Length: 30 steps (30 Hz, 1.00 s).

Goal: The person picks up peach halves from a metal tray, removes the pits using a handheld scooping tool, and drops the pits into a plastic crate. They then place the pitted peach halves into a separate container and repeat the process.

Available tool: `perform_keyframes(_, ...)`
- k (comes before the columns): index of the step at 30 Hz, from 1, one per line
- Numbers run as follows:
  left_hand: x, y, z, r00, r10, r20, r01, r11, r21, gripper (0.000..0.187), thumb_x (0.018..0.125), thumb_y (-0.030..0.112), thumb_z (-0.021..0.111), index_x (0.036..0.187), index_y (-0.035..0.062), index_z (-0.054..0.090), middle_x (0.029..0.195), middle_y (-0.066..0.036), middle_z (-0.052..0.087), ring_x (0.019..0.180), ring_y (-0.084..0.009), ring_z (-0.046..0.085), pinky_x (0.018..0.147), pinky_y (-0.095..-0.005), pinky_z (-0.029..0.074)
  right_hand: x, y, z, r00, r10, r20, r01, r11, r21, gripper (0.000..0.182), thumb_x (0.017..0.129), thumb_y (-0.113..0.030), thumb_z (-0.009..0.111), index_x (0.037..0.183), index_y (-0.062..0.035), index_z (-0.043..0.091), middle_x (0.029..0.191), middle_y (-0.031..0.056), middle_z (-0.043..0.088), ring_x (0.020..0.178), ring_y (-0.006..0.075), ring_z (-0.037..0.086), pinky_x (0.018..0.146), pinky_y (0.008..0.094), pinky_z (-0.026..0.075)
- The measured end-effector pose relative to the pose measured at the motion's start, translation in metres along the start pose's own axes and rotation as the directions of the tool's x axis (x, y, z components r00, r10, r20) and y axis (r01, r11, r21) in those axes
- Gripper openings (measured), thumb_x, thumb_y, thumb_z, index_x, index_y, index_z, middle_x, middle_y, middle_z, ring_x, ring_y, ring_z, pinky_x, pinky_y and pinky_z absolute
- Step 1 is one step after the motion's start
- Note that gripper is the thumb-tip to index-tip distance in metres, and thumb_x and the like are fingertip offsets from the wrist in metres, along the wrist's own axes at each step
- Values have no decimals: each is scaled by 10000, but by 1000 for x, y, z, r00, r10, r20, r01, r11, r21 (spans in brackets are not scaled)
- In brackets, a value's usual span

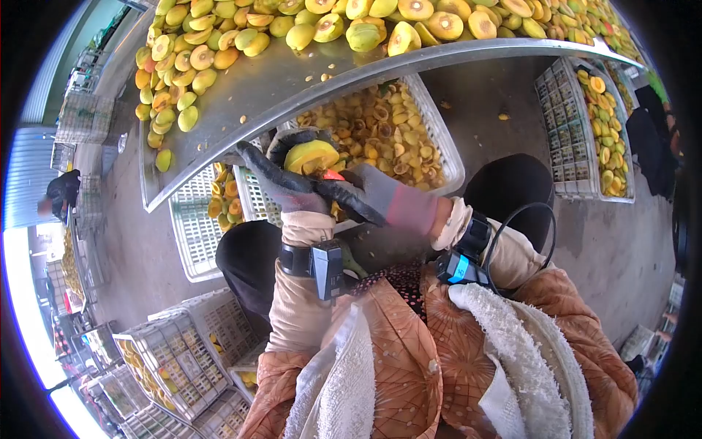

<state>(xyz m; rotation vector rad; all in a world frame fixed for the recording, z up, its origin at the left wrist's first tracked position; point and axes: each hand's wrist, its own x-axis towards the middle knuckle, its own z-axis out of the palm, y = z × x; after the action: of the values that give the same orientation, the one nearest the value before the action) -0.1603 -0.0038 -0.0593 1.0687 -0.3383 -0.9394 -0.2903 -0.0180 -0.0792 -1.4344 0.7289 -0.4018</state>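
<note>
My left hand, in a dark-palmed grey glove, is closed around a yellow-green peach just below the table's front edge. Close against it is my right hand, gloved in grey and pink, with its fingers curled round a small tool with a red part. The rest of that tool is hidden by the fingers and the fruit. Under both hands stands a white crate filled with yellow peel and fruit pieces.
A metal table heaped with halved peaches spans the front. White crates of fruit stand at the right, beside my left knee and at the lower left. A person is at the far left.
</note>
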Motion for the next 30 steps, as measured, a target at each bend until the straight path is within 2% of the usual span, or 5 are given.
perform_keyframes(7, 15, 16, 11, 778, -249, 577, 252, 965, 77, 727, 850, 654, 349, 761, -21, 605, 802, -159, 607, 687, -257, 589, 664, -350, 491, -5, 6, -26, 889, 87, 450, -359, 743, 565, 357, 872, -360, 569, 992, -25, 590, 683, -25, 519, 574, 44, 459, 482, 179, 365)
perform_keyframes(11, 68, 26, -30, 957, -43, 287, -101, 878, 468, 507, 892, 486, 447, 884, 25, 659, 724, -135, 622, 687, -216, 607, 660, -292, 489, -4, -5, -41, 997, 78, -26, -68, 591, -804, 458, 853, -480, 513, 888, -43, 647, 776, 121, 643, 739, 260, 624, 649, 366, 479)
perform_keyframes(15, 71, 107, -46, 950, 193, 245, -159, -376, 913, 350, 807, 305, 618, 1047, 51, 622, 948, -144, 634, 895, -264, 605, 785, -352, 463, -2, 9, -53, 963, 11, -268, -222, 592, -775, 450, 819, -506, 537, 770, -68, 628, 722, 182, 613, 700, 355, 601, 608, 453, 461)
perform_keyframes(18, 95, 108, -37, 755, 458, 469, -194, -526, 828, 358, 791, 275, 638, 1071, 56, 606, 1061, -139, 606, 954, -289, 584, 816, -376, 451, 1, 11, -48, 962, -42, -270, -179, 650, -738, 414, 828, -476, 536, 771, -72, 603, 719, 172, 618, 708, 350, 607, 629, 438, 467)
perform_keyframes(30, 249, 3, 83, 730, -193, 656, -665, -425, 615, 593, 722, 263, 675, 1250, 84, 474, 1143, -186, 558, 1052, -323, 543, 912, -382, 420, 12, 43, -56, 981, 112, -156, -185, 765, -617, 486, 877, -460, 489, 874, 7, 625, 754, 176, 629, 704, 330, 619, 638, 407, 470)
